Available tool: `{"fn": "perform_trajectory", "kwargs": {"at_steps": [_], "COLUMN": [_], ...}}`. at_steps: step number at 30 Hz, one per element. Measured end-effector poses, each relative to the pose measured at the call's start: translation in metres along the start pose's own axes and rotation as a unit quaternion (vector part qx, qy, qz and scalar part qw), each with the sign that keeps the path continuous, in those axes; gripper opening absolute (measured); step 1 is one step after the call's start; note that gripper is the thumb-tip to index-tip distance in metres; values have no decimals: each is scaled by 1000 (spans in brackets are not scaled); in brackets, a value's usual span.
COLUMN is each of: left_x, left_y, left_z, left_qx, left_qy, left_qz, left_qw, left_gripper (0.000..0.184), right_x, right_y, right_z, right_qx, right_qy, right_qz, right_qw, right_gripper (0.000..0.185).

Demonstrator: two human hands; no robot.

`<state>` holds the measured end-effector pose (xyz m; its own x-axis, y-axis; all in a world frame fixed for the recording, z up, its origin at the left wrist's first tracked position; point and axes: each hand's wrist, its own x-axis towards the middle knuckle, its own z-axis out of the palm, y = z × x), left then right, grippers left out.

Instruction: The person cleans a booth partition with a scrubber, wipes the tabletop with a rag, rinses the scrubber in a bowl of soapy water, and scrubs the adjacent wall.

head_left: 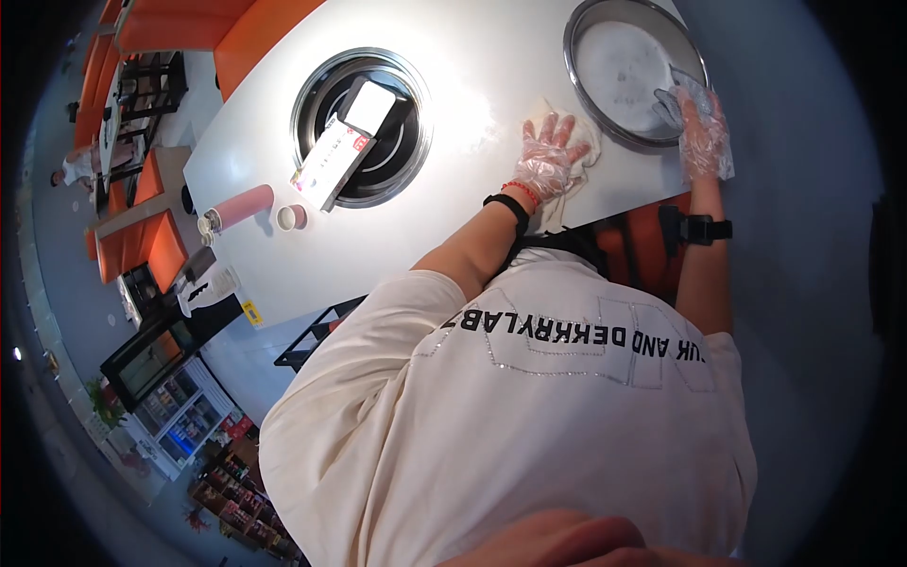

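My left hand point(546, 159), in a clear plastic glove, lies with fingers spread on a cream-coloured cloth point(583, 161) and presses it flat against the white table. My right hand point(706, 134), gloved the same way, is closed at the near right rim of a round metal basin point(571, 57). A grey cloth point(669, 106) sticks out from its fingers over the inside of the basin. White suds point(624, 71) fill the basin. Part of the grey cloth is hidden behind the glove.
A round metal-rimmed recess point(304, 90) in the table point(453, 203) holds a white box point(333, 163) and a smaller white object point(369, 107). A pink bottle point(238, 208) lies beside a small pink cup point(291, 217) at the left edge. Orange seats point(165, 24) stand beyond.
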<state>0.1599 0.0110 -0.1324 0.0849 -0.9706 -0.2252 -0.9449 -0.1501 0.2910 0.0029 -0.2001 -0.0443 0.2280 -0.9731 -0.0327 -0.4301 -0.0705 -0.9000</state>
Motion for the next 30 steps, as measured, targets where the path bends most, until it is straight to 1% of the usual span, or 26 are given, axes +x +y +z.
{"fn": "perform_trajectory", "kwargs": {"at_steps": [2,5,8,10,11,14,17,19,20,22,23,26,28,30], "left_x": [10,26,45,58,64,84,105,110,109,108,103,77,62,46], "left_y": [-7,-17,-30,-43,-47,-75,-97,-98,-103,-114,-106,-86,-75,-50], "left_z": [-1,-7,-12,-14,-24,-23,-40,-61,-59,-55,-58,-49,-31,-30], "left_qx": [3,22,27,39,33,27,-18,-49,-55,-64,-35,-11,11,17], "left_qy": [27,42,48,65,54,86,67,62,53,39,22,23,5,-20], "left_qz": [-35,-90,-146,-184,-208,-237,-288,-324,-313,-291,-285,-239,-213,-180], "left_qw": [999,995,988,980,976,967,955,943,947,954,958,971,977,983], "left_gripper": [63,64,66,66,67,66,65,62,61,59,57,56,59,65], "right_x": [1,16,27,27,26,40,46,36,32,29,29,22,22,18], "right_y": [-13,6,24,11,7,34,55,28,18,21,22,26,37,42], "right_z": [-2,-8,-13,-13,-14,-13,-9,-10,-12,-11,-10,-9,-5,-5], "right_qx": [-53,-69,39,45,48,-28,86,44,24,-5,-19,54,28,14], "right_qy": [12,13,-34,-41,-45,-24,-48,-45,-43,-35,-30,-41,-27,-8], "right_qz": [9,1,14,35,46,11,16,14,12,22,25,39,20,-5], "right_qw": [998,998,999,998,997,999,995,998,999,999,999,997,999,1000], "right_gripper": [57,58,59,59,59,61,63,64,65,65,66,68,67,66]}}
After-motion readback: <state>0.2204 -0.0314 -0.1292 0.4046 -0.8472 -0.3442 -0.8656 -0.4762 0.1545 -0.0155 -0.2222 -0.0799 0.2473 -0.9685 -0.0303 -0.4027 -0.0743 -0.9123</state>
